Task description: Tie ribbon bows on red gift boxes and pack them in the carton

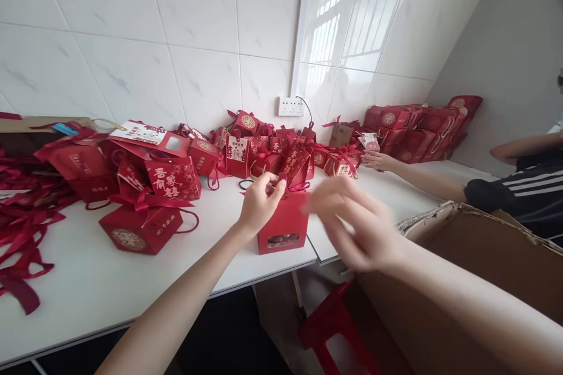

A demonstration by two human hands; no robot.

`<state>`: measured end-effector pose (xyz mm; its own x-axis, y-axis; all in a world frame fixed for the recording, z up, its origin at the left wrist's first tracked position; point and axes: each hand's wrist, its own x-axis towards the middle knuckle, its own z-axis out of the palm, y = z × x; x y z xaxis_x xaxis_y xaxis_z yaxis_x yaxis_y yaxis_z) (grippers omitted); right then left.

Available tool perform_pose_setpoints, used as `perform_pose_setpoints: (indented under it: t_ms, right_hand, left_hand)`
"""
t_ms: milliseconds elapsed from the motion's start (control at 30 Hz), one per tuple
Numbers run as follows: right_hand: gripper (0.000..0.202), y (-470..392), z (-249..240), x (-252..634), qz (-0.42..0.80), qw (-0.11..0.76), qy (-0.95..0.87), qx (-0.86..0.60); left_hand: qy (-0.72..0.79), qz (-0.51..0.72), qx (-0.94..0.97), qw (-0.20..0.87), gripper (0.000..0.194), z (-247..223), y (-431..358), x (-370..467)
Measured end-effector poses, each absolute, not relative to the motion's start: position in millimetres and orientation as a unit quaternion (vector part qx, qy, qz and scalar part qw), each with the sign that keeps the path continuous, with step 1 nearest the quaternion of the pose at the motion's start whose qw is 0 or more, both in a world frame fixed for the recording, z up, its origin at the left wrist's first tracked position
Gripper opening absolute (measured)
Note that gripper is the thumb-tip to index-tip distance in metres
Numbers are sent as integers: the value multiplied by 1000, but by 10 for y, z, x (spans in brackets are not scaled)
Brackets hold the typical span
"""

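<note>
Beside white tiles [197, 6], our red cardboard box [284, 217] stood tall on the white table [215, 234], window [284, 240] facing us. Left hand [261, 202] pinched its top (right hand [358, 222] blurred, unclear).

Hands [260, 204] by red box [281, 217], white table [220, 258]

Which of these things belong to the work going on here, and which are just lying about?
Seemingly part of the work:
red cardboard box with a window, at the left hand
loose red fabric ribbons
ribboned red cardboard boxes with gold print

Seemingly just around:
white rectangular wall socket
red plastic stool
large brown cardboard carton, use unclear
</note>
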<state>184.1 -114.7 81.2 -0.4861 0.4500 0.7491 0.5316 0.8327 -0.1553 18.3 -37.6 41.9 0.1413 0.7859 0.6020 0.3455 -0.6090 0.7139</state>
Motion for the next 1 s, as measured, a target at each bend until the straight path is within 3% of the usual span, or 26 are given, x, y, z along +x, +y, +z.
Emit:
perform_pose_setpoints:
  t_ms: [133, 267, 633, 1000]
  right_hand:
    - [23, -676, 621, 1804, 105, 479, -767, -413]
    - [28, -538, 390, 1715, 234, 479, -703, -472]
    - [14, -555, 298, 1741, 227, 482, -726, -434]
    - [16, -569, 302, 1757, 188, 479, -748, -419]
  left_hand:
    - [373, 549, 724, 187, 20, 346, -345, 214]
    - [363, 567, 725, 146, 20, 262, -309, 235]
    - [343, 599, 711, 137, 19, 239, -268, 292]
    - [309, 529, 732, 298, 18, 220, -337, 85]
